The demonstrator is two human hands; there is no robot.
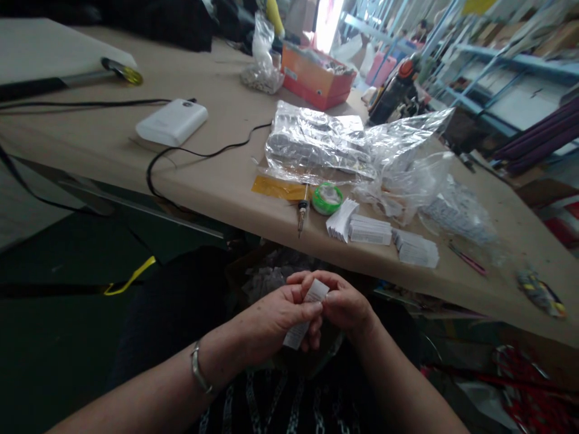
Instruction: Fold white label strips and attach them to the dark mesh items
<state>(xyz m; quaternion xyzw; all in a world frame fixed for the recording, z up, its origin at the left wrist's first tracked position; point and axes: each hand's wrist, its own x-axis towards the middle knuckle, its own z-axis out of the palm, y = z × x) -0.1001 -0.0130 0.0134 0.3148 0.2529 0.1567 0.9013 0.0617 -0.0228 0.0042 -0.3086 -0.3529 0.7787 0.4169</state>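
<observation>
Above my lap, both hands meet around a narrow printed paper slip [295, 335]. My left hand [283, 316] grips it, with the thumb lying across its middle. At the slip's upper end, the fingers of my right hand [346, 301] pinch near its edge; the fingertips are partly hidden. Behind the hands, below the table edge, sits a heap of small greyish packets [266, 280], partly covered. Stacks of similar white slips [368, 229] lie along the table's front edge, beside a green-rimmed round tin [327, 199] and a soldering iron [302, 211] whose tip points toward me.
Clear plastic bags [325, 141] spread over the table [226, 187]. A white power bank [172, 122] with a black cable lies left, near a hammer [120, 71]. Farther back stands an orange box [316, 75]. Tweezers [468, 259] and pliers [540, 292] lie right.
</observation>
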